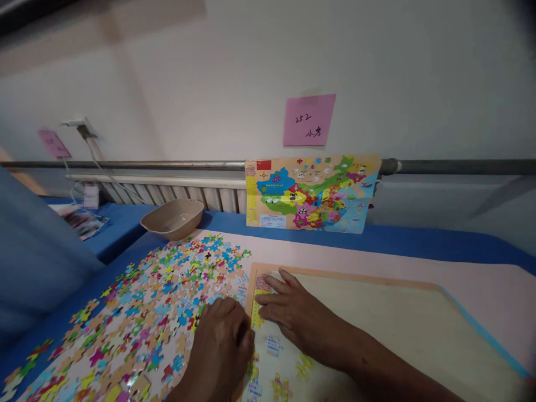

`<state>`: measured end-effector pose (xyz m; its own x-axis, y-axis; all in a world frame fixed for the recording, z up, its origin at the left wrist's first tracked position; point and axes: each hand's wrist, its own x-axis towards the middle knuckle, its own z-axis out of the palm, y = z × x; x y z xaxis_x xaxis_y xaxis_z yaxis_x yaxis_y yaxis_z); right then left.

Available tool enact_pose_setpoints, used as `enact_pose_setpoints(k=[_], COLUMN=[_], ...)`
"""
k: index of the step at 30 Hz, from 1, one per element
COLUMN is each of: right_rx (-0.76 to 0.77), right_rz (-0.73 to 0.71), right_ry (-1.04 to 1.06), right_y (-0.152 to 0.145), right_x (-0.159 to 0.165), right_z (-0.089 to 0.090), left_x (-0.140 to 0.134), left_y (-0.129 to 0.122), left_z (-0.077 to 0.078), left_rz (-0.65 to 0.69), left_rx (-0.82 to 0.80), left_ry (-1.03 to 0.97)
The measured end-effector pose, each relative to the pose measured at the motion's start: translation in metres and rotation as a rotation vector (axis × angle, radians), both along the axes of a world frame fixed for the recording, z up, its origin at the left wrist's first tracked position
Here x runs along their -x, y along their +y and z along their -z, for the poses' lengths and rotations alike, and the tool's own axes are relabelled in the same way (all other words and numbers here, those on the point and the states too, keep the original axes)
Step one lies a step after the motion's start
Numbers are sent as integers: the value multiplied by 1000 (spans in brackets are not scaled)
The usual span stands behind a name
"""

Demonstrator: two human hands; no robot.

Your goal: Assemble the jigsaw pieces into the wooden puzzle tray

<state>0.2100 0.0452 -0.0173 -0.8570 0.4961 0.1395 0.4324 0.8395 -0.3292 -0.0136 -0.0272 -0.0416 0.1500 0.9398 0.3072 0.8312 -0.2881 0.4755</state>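
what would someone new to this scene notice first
Probably the sprawl of colorful puzzle pieces across the left of the table, then the bright illustrated map standing against the wall behind. Next come the two hands: the left hand curled at the left edge of the pale puzzle board, the right hand spread over its upper left corner. Above the map, a pink note stands out on the gray wall.

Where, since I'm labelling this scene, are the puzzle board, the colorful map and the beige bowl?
Puzzle board [389, 315]: head view, on its bare pale surface.
Colorful map [312, 196]: head view, middle of its printed face.
Beige bowl [186, 225]: head view, on its side wall.
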Motion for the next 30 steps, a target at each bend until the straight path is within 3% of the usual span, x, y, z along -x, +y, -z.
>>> enact_pose_setpoints(k=[8,14,25,30], right_rx=[-4,15,-32,-18], right_rz=[6,9,8,24], right_ry=[14,30,2,7], right_y=[-1,-1,-1,-1], right_x=[0,1,2,1], right_z=[-2,-1,-3,0], left_x=[6,2,-1,-7], left_y=[4,4,5,6], left_z=[4,-1,-6,-7], left_rz=[33,50,27,9], left_rx=[-81,-96,-36,-104], left_ry=[-28,-51,-14,75])
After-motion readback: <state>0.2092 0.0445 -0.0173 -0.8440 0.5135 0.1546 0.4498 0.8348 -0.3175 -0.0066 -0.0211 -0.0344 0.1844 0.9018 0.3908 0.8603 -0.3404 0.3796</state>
